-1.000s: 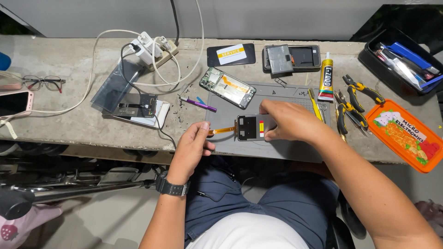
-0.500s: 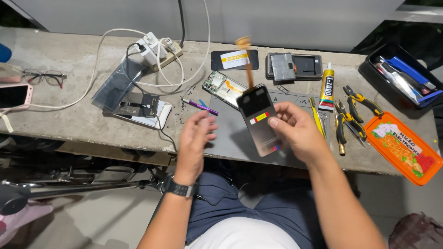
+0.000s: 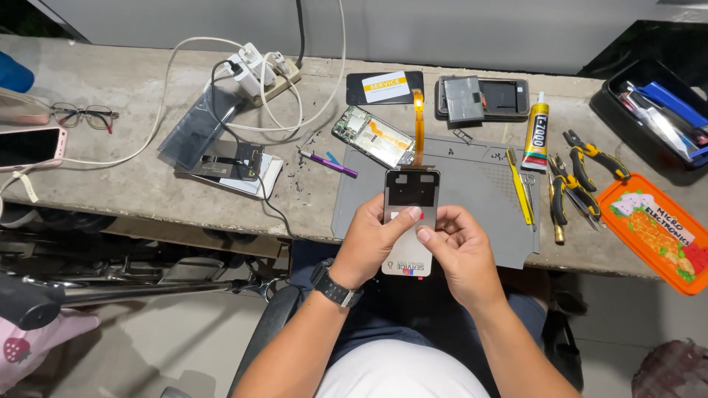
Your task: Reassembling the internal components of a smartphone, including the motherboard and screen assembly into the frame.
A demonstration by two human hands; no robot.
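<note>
Both hands hold a flat grey phone display panel (image 3: 411,193) upright above the front edge of a grey work mat (image 3: 472,191). An orange ribbon cable (image 3: 419,129) rises from the panel's top edge. My left hand (image 3: 372,243) grips its left side with the thumb on its face. My right hand (image 3: 456,250) grips its right side, thumb also pressed on the face. An opened phone body (image 3: 372,137) with a bare circuit board lies on the mat's far left corner.
A yellow brush (image 3: 518,184), a glue tube (image 3: 537,134), pliers (image 3: 575,177) and an orange tray (image 3: 653,228) lie right. A black bin (image 3: 653,103) stands far right. Chargers (image 3: 258,66), a purple pen (image 3: 330,163), glasses (image 3: 85,115) and a pink phone (image 3: 29,146) lie left.
The panel was lifted off the mat and turned face-side toward me. My left hand moved from beside it onto its left edge, so both hands now hold it nearer my body.
</note>
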